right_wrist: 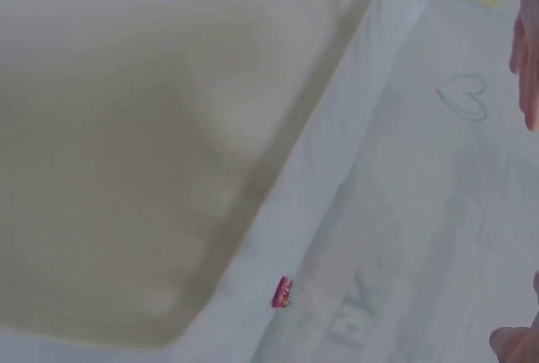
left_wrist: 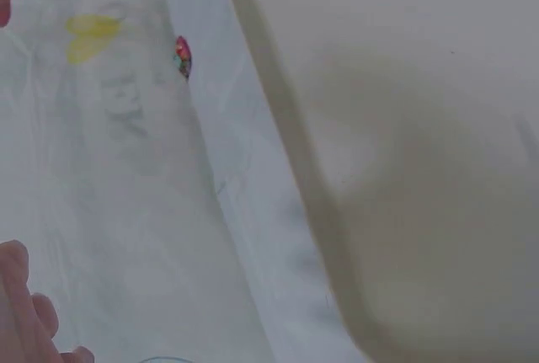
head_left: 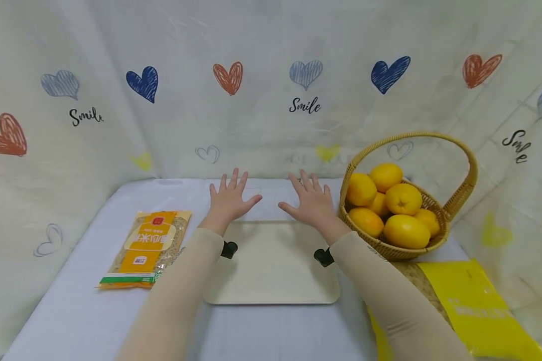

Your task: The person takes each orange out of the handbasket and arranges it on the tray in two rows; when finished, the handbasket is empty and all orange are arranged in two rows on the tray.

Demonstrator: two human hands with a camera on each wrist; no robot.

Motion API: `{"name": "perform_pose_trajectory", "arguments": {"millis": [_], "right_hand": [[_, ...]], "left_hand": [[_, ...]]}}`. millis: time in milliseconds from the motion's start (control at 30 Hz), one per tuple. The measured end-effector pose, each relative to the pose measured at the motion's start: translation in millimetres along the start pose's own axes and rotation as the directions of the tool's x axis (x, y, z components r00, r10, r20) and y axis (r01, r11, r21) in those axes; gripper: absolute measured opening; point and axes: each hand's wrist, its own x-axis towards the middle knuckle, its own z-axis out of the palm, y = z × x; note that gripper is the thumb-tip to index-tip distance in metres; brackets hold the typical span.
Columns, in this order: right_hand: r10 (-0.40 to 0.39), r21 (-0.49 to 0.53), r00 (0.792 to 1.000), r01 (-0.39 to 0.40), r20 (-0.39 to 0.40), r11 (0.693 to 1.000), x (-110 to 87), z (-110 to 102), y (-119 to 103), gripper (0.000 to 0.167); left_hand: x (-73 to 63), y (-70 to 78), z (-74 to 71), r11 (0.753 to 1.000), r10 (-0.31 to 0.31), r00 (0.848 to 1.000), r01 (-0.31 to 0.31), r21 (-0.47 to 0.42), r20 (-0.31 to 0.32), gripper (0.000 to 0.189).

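Spreading our fingers straight and wide, we grip nothing: our left hand (head_left: 228, 201) is by the far left corner of the cream tray (head_left: 271, 278), our right hand (head_left: 313, 203) by its far right corner. That tray lies on the white tablecloth (head_left: 271, 331), just nearer to us than both hands — between our two sleeves (head_left: 171, 296). Left of the tray sits an orange packet (head_left: 151, 238); right of it, a wicker basket (head_left: 402, 254) of yellow fruit (head_left: 406, 231), with a yellow package (head_left: 469, 301) nearer us.

The left forearm (head_left: 182, 286) and right forearm (head_left: 388, 291) were extended forward. The left hand (head_left: 228, 200) and right hand (head_left: 314, 203) were held apart, fingers straightened and spread, thumbs pointed inward.
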Motion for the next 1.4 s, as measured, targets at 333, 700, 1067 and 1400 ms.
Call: {"name": "perform_pose_trajectory", "arguments": {"millis": [333, 700, 1067, 1400], "right_hand": [[-0.109, 0.034, 0.994, 0.11, -0.031, 0.993, -55.6, -23, 20, 0.084], [-0.082, 0.084, 0.98, 0.099, -0.181, 0.992, -101.9, -42, 58, 0.08], [-0.058, 0.188, 0.97, 0.104, -0.235, 0.977, -121.7, -59, 91, 0.081], [0.072, 0.31, 0.944, 0.034, -0.322, 0.95, -130.3, -66, 137, 0.074]], "left_hand": [[-49.4, -21.1, -15.1, 0.994, 0.089, 0.996, -0.088, -0.065, 0.001, 0.085], [-114.2, -34.8, -8.3, 0.931, 0.052, 0.995, -0.017, -0.364, 0.087, 0.097], [-157.8, -50.7, 29.7, 0.898, 0.006, 0.945, 0.139, -0.417, 0.327, 0.106], [-174.8, -61.1, 41.9, 0.87, 0.014, 0.926, 0.174, -0.461, 0.377, 0.119]]}}
